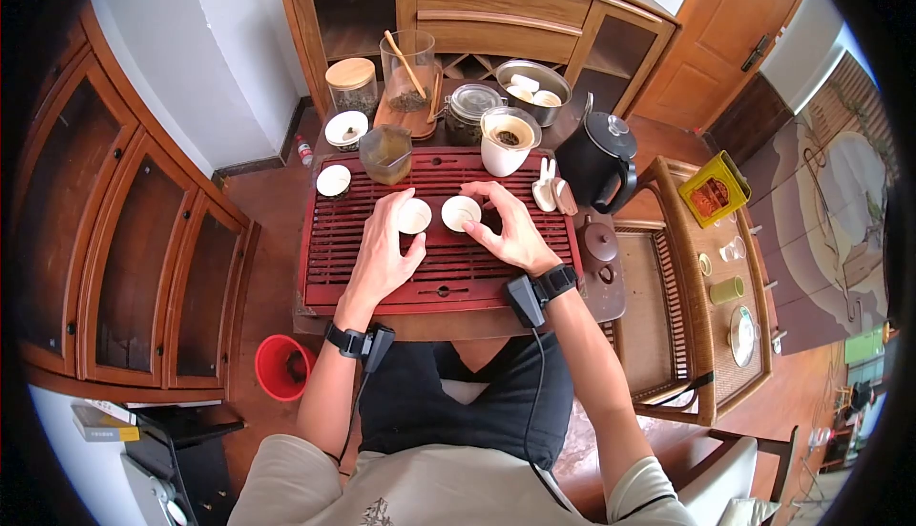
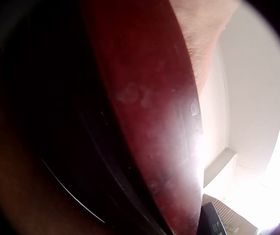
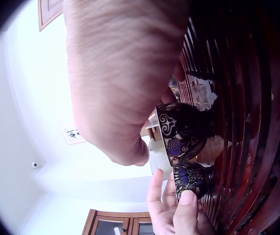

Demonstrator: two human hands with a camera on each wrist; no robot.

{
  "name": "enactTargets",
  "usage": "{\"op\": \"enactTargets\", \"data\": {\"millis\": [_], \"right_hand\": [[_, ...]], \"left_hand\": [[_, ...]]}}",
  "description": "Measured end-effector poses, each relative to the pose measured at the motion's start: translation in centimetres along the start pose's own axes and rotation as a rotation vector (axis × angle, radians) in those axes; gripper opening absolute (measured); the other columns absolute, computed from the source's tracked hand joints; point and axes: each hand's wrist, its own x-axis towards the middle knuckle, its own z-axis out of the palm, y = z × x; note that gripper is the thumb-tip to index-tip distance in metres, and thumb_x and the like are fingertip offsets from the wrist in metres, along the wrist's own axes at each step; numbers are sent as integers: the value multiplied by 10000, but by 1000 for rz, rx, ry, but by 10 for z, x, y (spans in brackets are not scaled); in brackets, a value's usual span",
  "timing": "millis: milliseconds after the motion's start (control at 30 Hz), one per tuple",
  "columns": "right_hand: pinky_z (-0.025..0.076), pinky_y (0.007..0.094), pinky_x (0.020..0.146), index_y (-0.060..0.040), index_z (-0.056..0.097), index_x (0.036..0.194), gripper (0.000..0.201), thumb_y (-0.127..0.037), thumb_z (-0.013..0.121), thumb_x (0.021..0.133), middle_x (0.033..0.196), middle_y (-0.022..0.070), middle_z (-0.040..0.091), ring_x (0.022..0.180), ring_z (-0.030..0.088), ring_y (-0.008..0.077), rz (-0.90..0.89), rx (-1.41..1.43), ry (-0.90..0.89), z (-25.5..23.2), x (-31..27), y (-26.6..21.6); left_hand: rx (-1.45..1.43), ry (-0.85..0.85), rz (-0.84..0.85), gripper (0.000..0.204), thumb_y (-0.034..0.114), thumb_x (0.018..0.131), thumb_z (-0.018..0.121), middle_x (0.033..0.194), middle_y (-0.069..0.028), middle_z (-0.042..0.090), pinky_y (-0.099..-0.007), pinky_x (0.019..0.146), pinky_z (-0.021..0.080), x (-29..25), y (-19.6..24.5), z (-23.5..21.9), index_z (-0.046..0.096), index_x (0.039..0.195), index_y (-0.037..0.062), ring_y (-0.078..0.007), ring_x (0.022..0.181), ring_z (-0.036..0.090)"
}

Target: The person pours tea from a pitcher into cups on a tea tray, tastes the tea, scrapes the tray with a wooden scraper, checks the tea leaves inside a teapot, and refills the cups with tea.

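Observation:
Two small teacups, white inside, stand side by side on the red slatted tea tray [image 1: 372, 292] in the head view. My left hand [image 1: 379, 244] holds the left teacup [image 1: 415, 216], fingers along its outer side and thumb at the near side. Around the right teacup [image 1: 460, 212] my right hand [image 1: 510, 230] curls, thumb at its near edge. In the right wrist view the dark, scroll-patterned outside of the nearer teacup [image 3: 177, 132] shows, with the other patterned teacup [image 3: 191, 178] at the left hand's thumb. The left wrist view shows mainly the tray's red side [image 2: 150, 117].
Behind the hands stand a glass pitcher [image 1: 386, 156], a third white cup [image 1: 333, 180], and a white vessel with a strainer [image 1: 506, 149]. A black kettle [image 1: 592, 158] and a brown teapot [image 1: 599, 242] are at the right. A red bin [image 1: 277, 364] sits on the floor.

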Motion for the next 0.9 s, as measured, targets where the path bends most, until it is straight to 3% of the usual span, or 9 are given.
{"op": "enactTargets", "data": {"millis": [400,667,900], "right_hand": [[463,415,938,-3,556,1193,453,-226,696,825,1106,183,611,1067,594,348,4,-9,11,1,-1,-1],[462,413,936,0,562,1191,448,-260,678,846,1102,185,612,1057,598,343,5,-1,6,-1,0,-3],[477,416,896,-5,558,1191,437,-263,669,856,1075,184,612,1024,602,346,8,8,20,1,-2,3]], "left_hand": [[-11,18,46,665,-11,745,661,1284,-199,485,-444,1016,400,-1,-2,2,411,1358,51,-372,1188,502],[-40,5,62,744,-118,673,506,1319,-214,462,-438,1060,378,-1,-3,-1,382,1390,42,-390,1230,473],[-54,15,48,741,-132,671,479,1332,-212,456,-431,1070,374,-2,-3,0,385,1386,39,-385,1253,461]]}}
